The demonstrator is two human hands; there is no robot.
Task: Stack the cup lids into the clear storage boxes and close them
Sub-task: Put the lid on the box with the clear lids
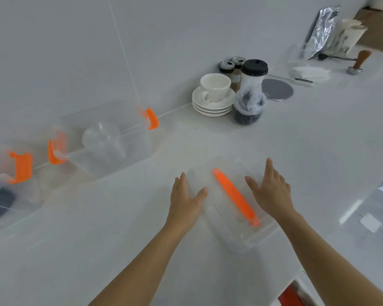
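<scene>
A clear box cover (248, 235) with an orange handle (234, 196) lies flat on the white counter in front of me. My left hand (187, 200) rests at its left edge with fingers spread. My right hand (271, 192) lies on its right side, fingers apart. Neither hand grips anything. A clear storage box (119, 155) with orange clasps (152, 118) stands uncovered to the left against the wall and holds clear dome lids (98, 135). At the far left edge stands a second clear box (11, 188) with an orange clasp and dark lids inside.
Behind, by the wall, stand a white cup on stacked saucers (212, 100), spice jars (227, 67) and a bagged stack of black lids (251, 93). Farther right lie a grey round mat (278, 89), napkins, a foil bag (321, 32) and a tamper (359, 62). The counter's edge runs down the right.
</scene>
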